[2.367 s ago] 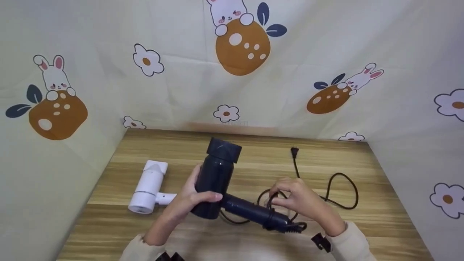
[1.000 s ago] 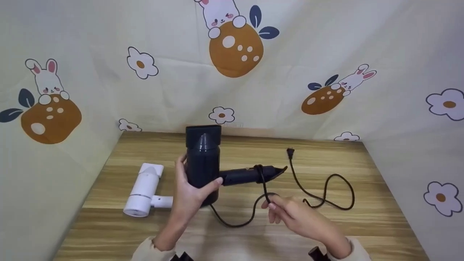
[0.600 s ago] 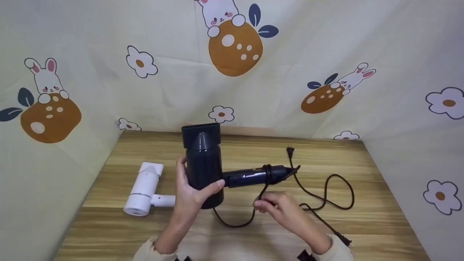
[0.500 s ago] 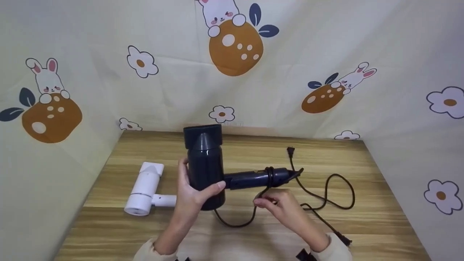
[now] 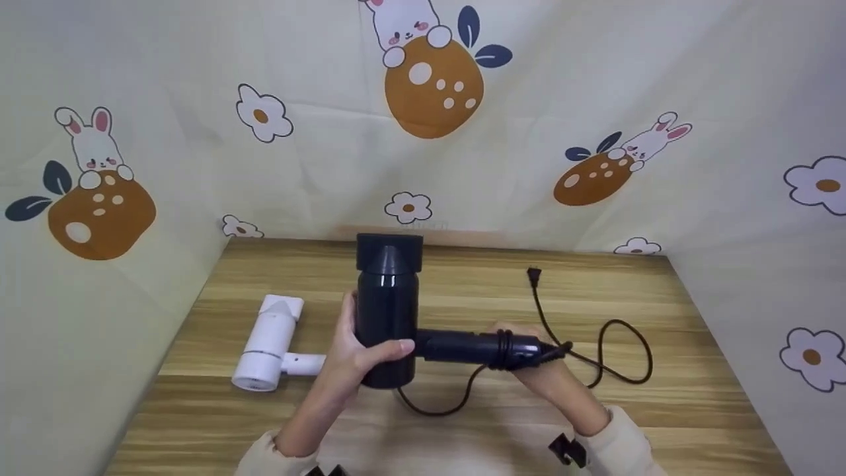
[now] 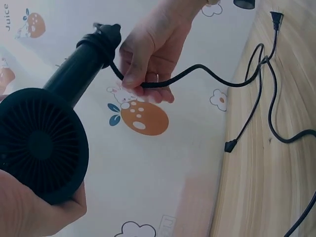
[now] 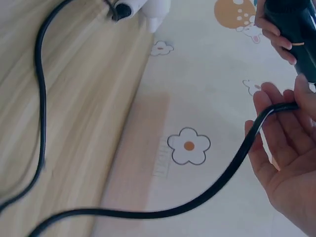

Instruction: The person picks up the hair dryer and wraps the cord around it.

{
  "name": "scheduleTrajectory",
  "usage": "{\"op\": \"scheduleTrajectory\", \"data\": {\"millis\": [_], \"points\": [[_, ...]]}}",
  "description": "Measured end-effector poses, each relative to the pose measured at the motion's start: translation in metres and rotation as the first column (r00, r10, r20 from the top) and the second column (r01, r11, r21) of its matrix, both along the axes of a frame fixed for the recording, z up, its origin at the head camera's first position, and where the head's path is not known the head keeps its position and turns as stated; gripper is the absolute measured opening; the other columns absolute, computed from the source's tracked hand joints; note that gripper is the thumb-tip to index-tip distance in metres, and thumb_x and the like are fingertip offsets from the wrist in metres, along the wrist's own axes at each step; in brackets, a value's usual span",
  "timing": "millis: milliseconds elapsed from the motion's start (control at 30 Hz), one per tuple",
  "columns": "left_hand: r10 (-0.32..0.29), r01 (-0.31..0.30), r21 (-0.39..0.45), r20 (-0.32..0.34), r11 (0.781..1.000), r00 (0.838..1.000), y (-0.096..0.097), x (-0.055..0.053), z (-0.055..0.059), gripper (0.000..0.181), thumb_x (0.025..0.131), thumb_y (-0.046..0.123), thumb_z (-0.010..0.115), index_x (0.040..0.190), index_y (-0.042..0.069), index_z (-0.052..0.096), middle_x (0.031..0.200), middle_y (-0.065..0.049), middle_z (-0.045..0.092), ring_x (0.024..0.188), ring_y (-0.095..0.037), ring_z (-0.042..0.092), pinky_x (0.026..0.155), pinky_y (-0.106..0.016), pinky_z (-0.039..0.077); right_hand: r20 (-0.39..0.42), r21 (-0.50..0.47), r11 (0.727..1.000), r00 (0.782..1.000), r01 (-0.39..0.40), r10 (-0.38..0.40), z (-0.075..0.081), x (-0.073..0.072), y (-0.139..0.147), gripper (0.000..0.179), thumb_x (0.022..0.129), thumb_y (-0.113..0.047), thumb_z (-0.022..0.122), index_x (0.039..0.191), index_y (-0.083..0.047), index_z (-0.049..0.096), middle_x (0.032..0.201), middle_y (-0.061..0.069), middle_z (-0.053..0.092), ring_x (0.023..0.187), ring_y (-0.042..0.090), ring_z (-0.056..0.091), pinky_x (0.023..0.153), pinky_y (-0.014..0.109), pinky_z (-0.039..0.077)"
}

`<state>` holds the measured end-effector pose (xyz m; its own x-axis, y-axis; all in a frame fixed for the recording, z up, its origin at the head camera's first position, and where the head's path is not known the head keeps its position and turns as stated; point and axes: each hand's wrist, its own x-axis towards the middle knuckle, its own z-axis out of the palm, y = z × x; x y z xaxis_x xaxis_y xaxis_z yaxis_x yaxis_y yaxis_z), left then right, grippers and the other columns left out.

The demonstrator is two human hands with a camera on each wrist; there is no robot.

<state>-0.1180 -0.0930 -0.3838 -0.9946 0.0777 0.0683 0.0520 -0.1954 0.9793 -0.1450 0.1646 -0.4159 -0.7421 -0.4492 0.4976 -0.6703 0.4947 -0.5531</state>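
In the head view my left hand (image 5: 347, 360) grips the barrel of a dark hair dryer (image 5: 388, 311), thumb across its lower end. The dryer is above the table, its flat nozzle at the top and its handle (image 5: 456, 346) stretching right. Black cord (image 5: 505, 350) is wound round the handle near its end. My right hand (image 5: 545, 380) is partly hidden behind that end. The left wrist view shows the right hand (image 6: 158, 54) pinching the loose cord (image 6: 197, 67) between thumb and fingers. In the right wrist view the cord (image 7: 217, 185) runs out from under the thumb.
A white hair dryer (image 5: 268, 344) lies at the left of the wooden table (image 5: 218, 423). One black plug (image 5: 533, 275) lies toward the back, its cord looped at right. Another plug (image 6: 230, 146) shows in the left wrist view. Patterned cloth (image 5: 330, 165) surrounds the table.
More cord turns are wound on the handle than at first. My right hand has gone from in front of the handle to behind it. The dryer has shifted slightly right.
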Motion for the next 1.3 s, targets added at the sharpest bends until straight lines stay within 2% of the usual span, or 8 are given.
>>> {"op": "scheduleTrajectory", "data": {"millis": [100, 200, 267, 467, 600, 833, 1200, 1300], "points": [[-0.059, 0.059, -0.034, 0.009, 0.998, 0.998, -0.004, -0.002, -0.002, 0.082, 0.063, 0.006, 0.079, 0.131, 0.012, 0.032, 0.114, -0.014, 0.052, 0.101, -0.025, 0.055, 0.092, -0.039, 0.044, -0.141, -0.029, 0.985, 0.976, -0.17, 0.165, 0.002, -0.008, 0.005, 0.018, 0.07, -0.009, 0.075, 0.086, -0.009, 0.065, 0.079, 0.004, 0.069, 0.071, 0.014, 0.063, 0.064, 0.027, 0.052], [-0.112, 0.113, -0.065, 0.016, 0.991, 0.994, -0.008, -0.004, -0.003, 0.083, 0.063, 0.008, 0.079, 0.131, 0.014, 0.032, 0.114, -0.015, 0.053, 0.1, -0.025, 0.056, 0.091, -0.039, 0.045, -0.174, -0.014, 0.957, 0.944, -0.289, 0.282, 0.005, -0.014, 0.01, 0.019, 0.075, -0.016, 0.075, 0.089, -0.008, 0.065, 0.083, 0.004, 0.069, 0.077, 0.017, 0.063, 0.068, 0.03, 0.053], [-0.146, 0.147, -0.097, 0.016, 0.984, 0.989, -0.01, -0.005, -0.003, 0.085, 0.063, 0.009, 0.079, 0.133, 0.016, 0.031, 0.116, -0.015, 0.052, 0.099, -0.025, 0.057, 0.09, -0.039, 0.046, -0.163, 0.023, 0.954, 0.94, -0.298, 0.298, 0.006, -0.016, 0.013, 0.014, 0.08, -0.015, 0.071, 0.09, -0.008, 0.064, 0.085, 0.002, 0.068, 0.078, 0.016, 0.063, 0.07, 0.029, 0.053], [-0.22, 0.221, -0.238, 0.031, 0.946, 0.975, -0.013, -0.007, -0.005, 0.083, 0.063, 0.014, 0.08, 0.131, 0.02, 0.032, 0.118, -0.015, 0.049, 0.097, -0.026, 0.057, 0.088, -0.041, 0.045, -0.05, 0.072, 0.975, 0.975, -0.211, 0.214, 0.011, -0.014, 0.024, 0.008, 0.083, -0.003, 0.065, 0.088, -0.009, 0.062, 0.084, 0.0, 0.064, 0.076, 0.01, 0.062, 0.067, 0.021, 0.053], [-0.167, 0.17, -0.329, 0.039, 0.929, 0.985, -0.011, -0.009, -0.008, 0.086, 0.062, 0.018, 0.081, 0.132, 0.022, 0.032, 0.118, -0.013, 0.051, 0.097, -0.025, 0.057, 0.088, -0.041, 0.045, 0.016, 0.137, 0.98, 0.99, -0.143, 0.142, 0.022, -0.009, 0.029, 0.006, 0.085, -0.005, 0.064, 0.089, -0.009, 0.063, 0.083, 0.001, 0.068, 0.074, 0.01, 0.064, 0.063, 0.022, 0.053], [-0.022, 0.031, -0.353, 0.03, 0.935, 0.999, -0.01, -0.011, -0.013, 0.085, 0.061, 0.018, 0.081, 0.133, 0.016, 0.034, 0.113, -0.013, 0.055, 0.095, -0.023, 0.057, 0.089, -0.039, 0.044, 0.06, 0.189, 0.979, 0.996, -0.073, 0.063, 0.037, 0.0, 0.031, 0.001, 0.086, -0.009, 0.064, 0.087, -0.01, 0.063, 0.08, 0.001, 0.07, 0.067, 0.005, 0.063, 0.055, 0.019, 0.051], [0.116, -0.127, -0.448, -0.052, 0.885, 0.992, 0.002, -0.01, -0.013, 0.092, 0.06, 0.023, 0.084, 0.137, 0.017, 0.032, 0.117, -0.012, 0.056, 0.098, -0.024, 0.057, 0.091, -0.044, 0.044, 0.163, 0.214, 0.974, 0.981, 0.068, -0.104, 0.05, 0.026, 0.012, 0.019, 0.092, -0.022, 0.057, 0.075, -0.015, 0.062, 0.06, -0.011, 0.055, 0.049, -0.006, 0.039, 0.046, 0.017, 0.039], [0.158, -0.172, -0.411, -0.068, 0.895, 0.985, 0.002, -0.012, -0.013, 0.094, 0.061, 0.022, 0.084, 0.138, 0.016, 0.03, 0.115, -0.013, 0.057, 0.098, -0.025, 0.057, 0.092, -0.044, 0.043, 0.128, 0.23, 0.968, 0.983, 0.101, -0.133, 0.05, 0.036, 0.007, 0.024, 0.096, -0.02, 0.05, 0.076, -0.015, 0.061, 0.061, -0.012, 0.055, 0.053, -0.003, 0.043, 0.05, 0.019, 0.043]]}}
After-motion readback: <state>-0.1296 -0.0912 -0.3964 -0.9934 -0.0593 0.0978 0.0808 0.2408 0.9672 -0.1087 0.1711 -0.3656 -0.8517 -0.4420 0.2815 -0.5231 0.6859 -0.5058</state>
